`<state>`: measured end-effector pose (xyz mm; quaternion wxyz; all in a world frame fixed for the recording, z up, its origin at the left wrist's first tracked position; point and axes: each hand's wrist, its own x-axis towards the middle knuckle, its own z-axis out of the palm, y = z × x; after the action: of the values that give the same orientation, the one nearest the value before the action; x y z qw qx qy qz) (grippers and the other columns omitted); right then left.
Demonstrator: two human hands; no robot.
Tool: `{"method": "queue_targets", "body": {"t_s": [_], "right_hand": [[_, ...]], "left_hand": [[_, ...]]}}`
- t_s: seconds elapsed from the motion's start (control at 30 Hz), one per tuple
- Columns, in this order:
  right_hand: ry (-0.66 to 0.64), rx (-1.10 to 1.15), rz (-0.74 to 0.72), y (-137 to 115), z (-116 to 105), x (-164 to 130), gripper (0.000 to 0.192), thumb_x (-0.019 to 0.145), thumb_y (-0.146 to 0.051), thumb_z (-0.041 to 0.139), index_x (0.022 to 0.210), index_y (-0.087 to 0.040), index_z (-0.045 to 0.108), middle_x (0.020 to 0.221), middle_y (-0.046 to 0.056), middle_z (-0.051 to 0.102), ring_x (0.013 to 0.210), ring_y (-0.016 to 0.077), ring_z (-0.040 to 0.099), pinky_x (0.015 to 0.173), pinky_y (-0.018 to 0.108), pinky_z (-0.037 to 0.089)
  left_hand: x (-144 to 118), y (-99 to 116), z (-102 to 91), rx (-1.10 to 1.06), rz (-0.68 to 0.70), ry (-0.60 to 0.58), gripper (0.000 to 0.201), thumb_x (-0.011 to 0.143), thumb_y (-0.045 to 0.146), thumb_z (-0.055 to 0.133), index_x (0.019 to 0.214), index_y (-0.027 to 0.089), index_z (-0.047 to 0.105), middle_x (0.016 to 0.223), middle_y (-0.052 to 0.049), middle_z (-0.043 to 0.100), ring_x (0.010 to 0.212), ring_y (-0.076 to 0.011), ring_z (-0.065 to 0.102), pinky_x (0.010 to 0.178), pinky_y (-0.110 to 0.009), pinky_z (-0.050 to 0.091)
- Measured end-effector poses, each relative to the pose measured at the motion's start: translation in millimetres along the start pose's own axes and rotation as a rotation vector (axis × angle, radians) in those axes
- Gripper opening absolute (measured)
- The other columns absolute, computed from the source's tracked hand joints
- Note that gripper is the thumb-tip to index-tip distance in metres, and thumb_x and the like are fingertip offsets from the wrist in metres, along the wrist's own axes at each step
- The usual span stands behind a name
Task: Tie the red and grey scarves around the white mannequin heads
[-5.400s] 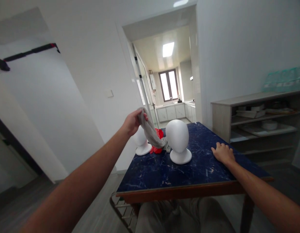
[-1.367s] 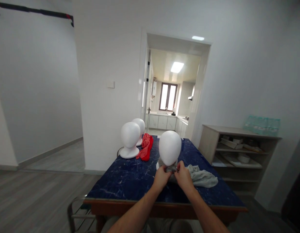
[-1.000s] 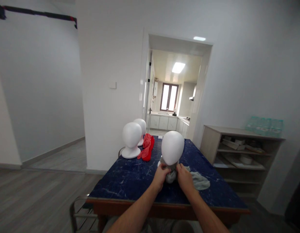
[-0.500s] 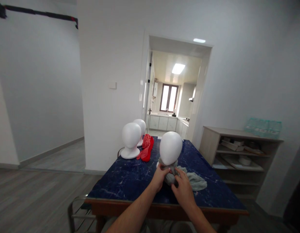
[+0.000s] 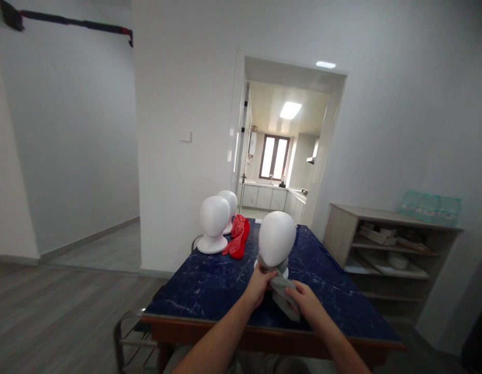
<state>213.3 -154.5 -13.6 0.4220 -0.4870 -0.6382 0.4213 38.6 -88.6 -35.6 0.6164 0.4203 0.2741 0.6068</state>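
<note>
A white foam mannequin head (image 5: 277,238) stands upright in front of me on a dark blue marbled table (image 5: 202,291). Around its neck runs a grey scarf (image 5: 284,297), whose loose part hangs down on my side of the neck. My left hand (image 5: 258,285) is closed on the scarf close against the neck. With thumb and fingers, my right hand (image 5: 303,298) grips the hanging part a little to the right. The far side of the scarf is hidden behind the mannequin head.
Two more white mannequin heads, a nearer one (image 5: 214,218) and a farther one (image 5: 230,202), stand at the table's back left. Beside them lie red and pink scarves (image 5: 238,238). A metal-framed chair (image 5: 131,343) is at the left edge. On the right stands a wooden shelf (image 5: 342,234).
The scarf's loose end, which lay on the table to the right, is now gathered in front of the neck. My right hand has moved slightly right; my left stays at the neck.
</note>
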Motion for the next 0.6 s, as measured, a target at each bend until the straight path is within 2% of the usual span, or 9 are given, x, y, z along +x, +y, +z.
{"method": "queue_targets", "body": {"t_s": [0.1, 0.23, 0.33, 0.43, 0.47, 0.53, 0.6], "right_hand": [[-0.147, -0.284, 0.107, -18, -24, -7, 0.038, 0.078, -0.054, 0.071, 0.087, -0.017, 0.069, 0.068, -0.001, 0.061, 0.055, 0.0135, 0.052, 0.049, 0.024, 0.034], [-0.245, -0.714, 0.126, -46, -55, -14, 0.021, 0.067, -0.034, 0.08, 0.076, -0.017, 0.071, 0.066, -0.001, 0.065, 0.06, 0.014, 0.056, 0.051, 0.023, 0.031], [-0.227, -0.714, 0.041, -55, -68, -12, 0.011, 0.07, -0.025, 0.07, 0.075, -0.016, 0.073, 0.066, -0.003, 0.064, 0.062, 0.0121, 0.053, 0.055, 0.023, 0.031], [-0.159, -0.613, -0.018, -52, -79, -9, 0.013, 0.074, -0.025, 0.064, 0.077, -0.015, 0.072, 0.065, -0.003, 0.062, 0.064, 0.012, 0.05, 0.058, 0.023, 0.031], [-0.139, -0.591, -0.016, -50, -82, -9, 0.014, 0.075, -0.027, 0.064, 0.077, -0.015, 0.072, 0.065, -0.003, 0.061, 0.065, 0.0124, 0.05, 0.058, 0.023, 0.031], [-0.114, -0.551, -0.001, -47, -87, -10, 0.016, 0.076, -0.03, 0.064, 0.078, -0.015, 0.072, 0.065, -0.003, 0.061, 0.066, 0.0131, 0.049, 0.059, 0.023, 0.031], [-0.106, -0.5, 0.008, -46, -90, -12, 0.019, 0.077, -0.032, 0.065, 0.079, -0.015, 0.073, 0.066, -0.003, 0.061, 0.066, 0.0136, 0.049, 0.06, 0.024, 0.031]], "left_hand": [[-2, 3, 1.9, -0.011, -0.001, -0.001, 0.076, 0.064, 0.034, 0.093, 0.129, 0.019, 0.057, 0.114, -0.013, 0.075, 0.086, -0.0259, 0.074, 0.065, -0.033, 0.059], [-3, 3, 5.1, -0.011, 0.015, 0.014, 0.077, 0.063, 0.038, 0.095, 0.128, 0.019, 0.057, 0.112, -0.013, 0.075, 0.084, -0.0251, 0.074, 0.067, -0.033, 0.06], [-2, 6, 0.4, 0.068, -0.038, 0.004, 0.066, 0.071, 0.05, 0.089, 0.121, 0.02, 0.057, 0.105, -0.011, 0.076, 0.08, -0.0257, 0.075, 0.065, -0.034, 0.06], [1, 17, -14.4, 0.393, -0.045, 0.113, 0.039, 0.091, 0.057, 0.066, 0.108, 0.022, 0.059, 0.088, -0.007, 0.074, 0.064, -0.0233, 0.072, 0.061, -0.035, 0.057], [3, 23, -20.9, 0.534, 0.01, 0.181, 0.029, 0.095, 0.051, 0.059, 0.104, 0.023, 0.06, 0.087, -0.007, 0.074, 0.065, -0.0234, 0.073, 0.065, -0.036, 0.057], [8, 32, -34.1, 0.784, 0.176, 0.279, 0.016, 0.096, 0.034, 0.054, 0.104, 0.022, 0.063, 0.099, -0.011, 0.076, 0.087, -0.0263, 0.076, 0.083, -0.039, 0.057], [15, 38, -46.0, 0.935, 0.282, 0.228, 0.029, 0.09, 0.02, 0.056, 0.117, 0.02, 0.066, 0.125, -0.017, 0.073, 0.12, -0.0296, 0.069, 0.104, -0.041, 0.05]]}}
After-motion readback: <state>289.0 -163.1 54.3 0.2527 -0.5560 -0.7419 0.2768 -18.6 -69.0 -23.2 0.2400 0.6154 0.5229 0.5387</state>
